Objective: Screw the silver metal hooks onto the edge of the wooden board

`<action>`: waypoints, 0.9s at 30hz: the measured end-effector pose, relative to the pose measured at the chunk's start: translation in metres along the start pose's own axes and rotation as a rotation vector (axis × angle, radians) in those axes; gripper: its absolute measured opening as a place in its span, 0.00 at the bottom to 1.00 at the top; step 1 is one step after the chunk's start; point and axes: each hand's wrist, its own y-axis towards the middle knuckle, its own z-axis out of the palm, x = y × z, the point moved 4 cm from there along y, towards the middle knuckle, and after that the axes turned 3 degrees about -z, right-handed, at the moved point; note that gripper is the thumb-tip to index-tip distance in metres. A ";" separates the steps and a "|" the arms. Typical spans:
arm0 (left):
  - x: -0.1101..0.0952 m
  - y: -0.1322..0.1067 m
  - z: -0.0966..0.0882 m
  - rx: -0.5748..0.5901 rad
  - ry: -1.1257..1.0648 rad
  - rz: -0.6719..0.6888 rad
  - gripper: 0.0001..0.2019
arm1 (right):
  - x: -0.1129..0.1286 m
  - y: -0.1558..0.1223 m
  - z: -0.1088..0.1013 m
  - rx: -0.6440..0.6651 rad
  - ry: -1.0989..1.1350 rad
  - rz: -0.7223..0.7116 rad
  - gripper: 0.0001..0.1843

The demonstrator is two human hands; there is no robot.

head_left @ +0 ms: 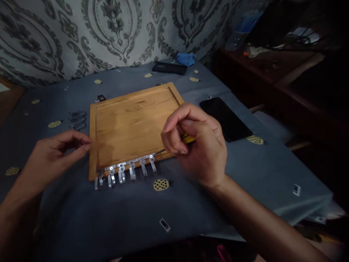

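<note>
A framed wooden board (136, 120) lies on the cloth-covered table. Along its near edge runs a row of several silver metal hooks (132, 171), their curved ends hanging past the frame. My right hand (199, 145) is closed around a screwdriver (190, 138) with a yellow handle, most of which the fingers hide. Its thin dark shaft points left, the tip at the screw of the rightmost hook. At the board's left edge, my left hand (60, 153) has thumb and index finger pinched on the frame. Beyond that hand, several loose hooks (77, 120) lie on the cloth.
Right of the board lies a black phone (225, 118). A dark flat case (169, 68) and a blue crumpled cloth (186, 58) are at the back, before the patterned wall covering (117, 32). A plastic bottle (242, 31) stands on the dark wooden furniture at right.
</note>
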 end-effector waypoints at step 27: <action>-0.089 0.010 0.096 0.762 -0.125 0.266 0.10 | 0.004 0.000 -0.001 0.019 -0.014 0.038 0.14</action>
